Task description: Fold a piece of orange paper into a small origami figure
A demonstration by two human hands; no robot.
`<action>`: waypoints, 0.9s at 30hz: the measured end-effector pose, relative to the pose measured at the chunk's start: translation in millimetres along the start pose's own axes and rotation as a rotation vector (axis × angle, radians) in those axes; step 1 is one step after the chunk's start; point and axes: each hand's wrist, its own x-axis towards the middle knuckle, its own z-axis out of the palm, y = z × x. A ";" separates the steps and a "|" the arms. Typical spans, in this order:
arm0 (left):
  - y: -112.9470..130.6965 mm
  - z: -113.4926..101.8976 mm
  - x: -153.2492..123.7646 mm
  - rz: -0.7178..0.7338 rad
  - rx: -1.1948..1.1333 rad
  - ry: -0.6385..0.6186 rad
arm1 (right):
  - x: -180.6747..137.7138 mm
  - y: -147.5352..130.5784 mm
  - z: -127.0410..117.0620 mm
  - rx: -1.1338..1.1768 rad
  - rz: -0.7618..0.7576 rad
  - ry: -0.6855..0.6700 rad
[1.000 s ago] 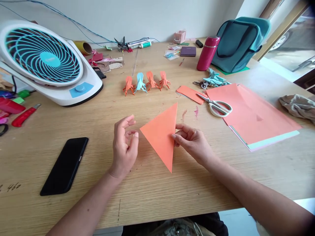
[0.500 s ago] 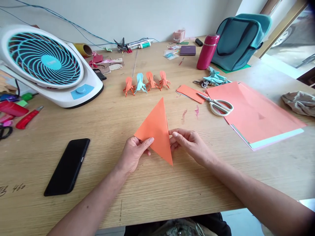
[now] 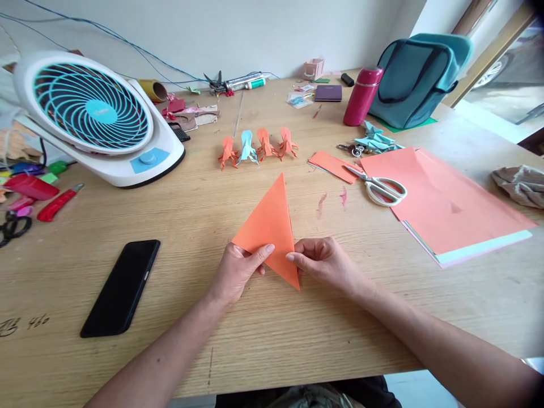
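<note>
An orange paper folded into a triangle [image 3: 270, 226] is held just above the wooden table [image 3: 272, 334], one tip pointing away from me. My left hand [image 3: 238, 272] pinches its lower left corner, thumb on top. My right hand [image 3: 325, 263] pinches its right edge near the lower tip, fingers closed on the paper. Both hands grip the same sheet.
A black phone [image 3: 122, 286] lies to the left. A white and teal fan [image 3: 96, 116] stands at back left. Several folded paper figures [image 3: 257, 146] sit in a row behind. Scissors [image 3: 380, 186] and an orange paper stack [image 3: 442, 201] lie right, with a red flask [image 3: 361, 95] and teal bag [image 3: 419, 76].
My left hand, open and free a second ago, has closed on the triangle's left corner. The triangle has turned so its tip points away, and both hands now hold it.
</note>
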 end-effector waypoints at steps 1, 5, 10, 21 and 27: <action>-1.1 -0.1 0.3 0.010 0.001 0.005 | -0.1 -1.0 0.0 -0.030 -0.001 0.002; -3.3 -1.3 1.0 0.014 -0.002 0.001 | 0.0 -2.6 -0.7 -0.071 -0.014 -0.032; -2.6 -2.1 2.7 0.024 -0.028 0.038 | 2.3 -2.0 -4.0 0.070 0.021 -0.070; -3.8 -2.9 3.4 0.018 -0.015 0.028 | 4.5 1.0 -4.4 0.121 0.010 -0.065; -5.6 -4.1 2.8 0.037 0.045 0.014 | 3.1 6.3 -3.0 0.032 -0.008 -0.066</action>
